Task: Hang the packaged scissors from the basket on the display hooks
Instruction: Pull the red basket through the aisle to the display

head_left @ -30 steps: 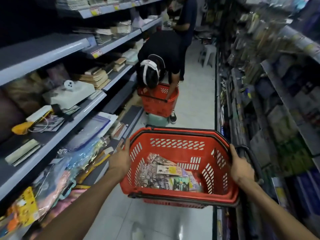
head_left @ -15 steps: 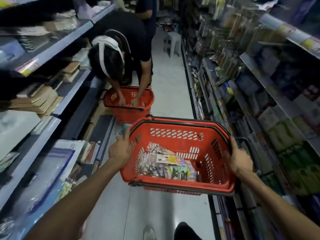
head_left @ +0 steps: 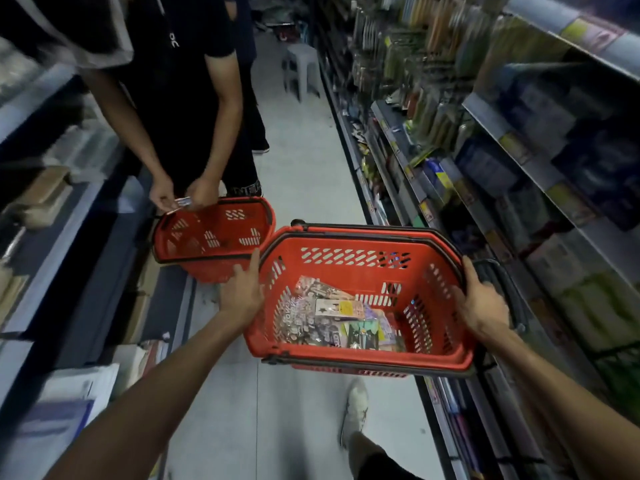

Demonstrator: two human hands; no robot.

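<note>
Packaged scissors [head_left: 332, 320] lie in a blurred heap, single packs hard to tell apart. Right-hand shelving [head_left: 519, 161] is smeared, its goods indistinct. Red basket [head_left: 346, 277] hangs between both grips: left grip [head_left: 242, 292] clamped on its left rim, right grip [head_left: 481, 299] on its right, fingertips hidden. On its floor the scissors rest midway, touching neither grip.
</note>
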